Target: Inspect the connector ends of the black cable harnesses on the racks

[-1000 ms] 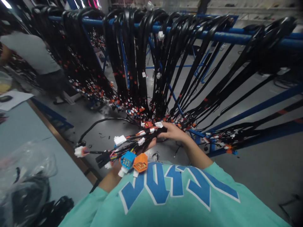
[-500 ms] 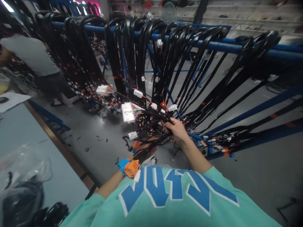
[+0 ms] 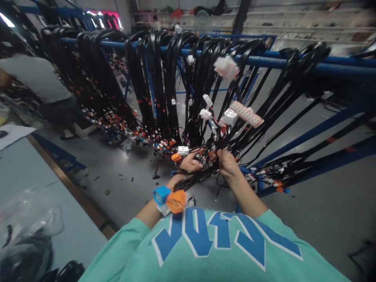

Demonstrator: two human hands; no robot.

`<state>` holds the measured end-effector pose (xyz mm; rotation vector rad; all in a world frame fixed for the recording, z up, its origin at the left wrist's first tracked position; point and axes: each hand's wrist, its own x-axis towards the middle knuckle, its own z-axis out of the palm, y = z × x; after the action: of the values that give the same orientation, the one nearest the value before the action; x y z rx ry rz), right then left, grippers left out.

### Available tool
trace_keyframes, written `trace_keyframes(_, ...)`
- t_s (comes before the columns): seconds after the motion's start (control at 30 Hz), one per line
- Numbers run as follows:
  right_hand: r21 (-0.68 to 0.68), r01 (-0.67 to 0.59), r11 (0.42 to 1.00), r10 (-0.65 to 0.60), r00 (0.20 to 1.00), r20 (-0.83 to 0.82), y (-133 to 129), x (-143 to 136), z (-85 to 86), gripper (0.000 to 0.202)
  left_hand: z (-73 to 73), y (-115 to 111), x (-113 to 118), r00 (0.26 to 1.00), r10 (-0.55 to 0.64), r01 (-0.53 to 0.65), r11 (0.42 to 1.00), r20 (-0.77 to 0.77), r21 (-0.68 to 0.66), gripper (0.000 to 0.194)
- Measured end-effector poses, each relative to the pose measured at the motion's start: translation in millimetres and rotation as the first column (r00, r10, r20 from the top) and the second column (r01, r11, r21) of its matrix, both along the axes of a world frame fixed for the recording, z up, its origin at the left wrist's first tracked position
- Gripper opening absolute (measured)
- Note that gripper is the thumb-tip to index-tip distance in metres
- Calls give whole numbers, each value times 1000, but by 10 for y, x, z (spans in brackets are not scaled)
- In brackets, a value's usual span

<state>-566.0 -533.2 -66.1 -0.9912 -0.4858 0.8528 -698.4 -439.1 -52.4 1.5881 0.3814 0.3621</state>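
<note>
A black wiring harness (image 3: 202,175) runs between my two hands. My right hand (image 3: 228,164) is closed round its bundle, and above the fist wire ends fan upward with white connectors, among them a long, many-holed connector (image 3: 246,114) and a blurred white connector (image 3: 226,67). My left hand (image 3: 190,163) is curled at the harness's left side, its fingers partly hidden by wires. Next to it are a small white connector (image 3: 183,150) and an orange connector (image 3: 176,157). A blue connector (image 3: 161,194) and a larger orange connector (image 3: 176,201) hang over my left forearm.
A blue rack rail (image 3: 270,61) carries many looped black harnesses (image 3: 160,82) in front of me. At left stands a table (image 3: 73,219) with plastic bags (image 3: 32,211). Another person (image 3: 35,78) bends by the rack. Scraps lie on the floor.
The white connectors have swung from left of my right hand to upright above it. My left hand has come up and forward beside the right. The blue and orange connectors have shifted slightly right.
</note>
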Motion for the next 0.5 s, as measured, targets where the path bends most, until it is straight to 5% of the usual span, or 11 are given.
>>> trace_keyframes(0.07, 21, -6, 1000, 7, 1000, -25, -11, 29, -5, 42, 62, 36, 92, 991, -132, 131, 986, 7, 108, 94)
trace_keyframes(0.17, 50, 16, 999, -14, 999, -52, -39, 80, 6, 36, 212, 46, 137, 975, -208, 223, 890, -80, 398, 76)
trace_keyframes(0.33, 126, 72, 989, -59, 993, -104, -127, 163, -12, 32, 424, -116, 218, 973, -115, 214, 765, -199, 607, 78)
trace_keyframes(0.5, 95, 93, 991, -82, 990, -118, -206, 214, -190, 31, 601, -416, 339, 994, 20, 53, 768, -107, 638, 68)
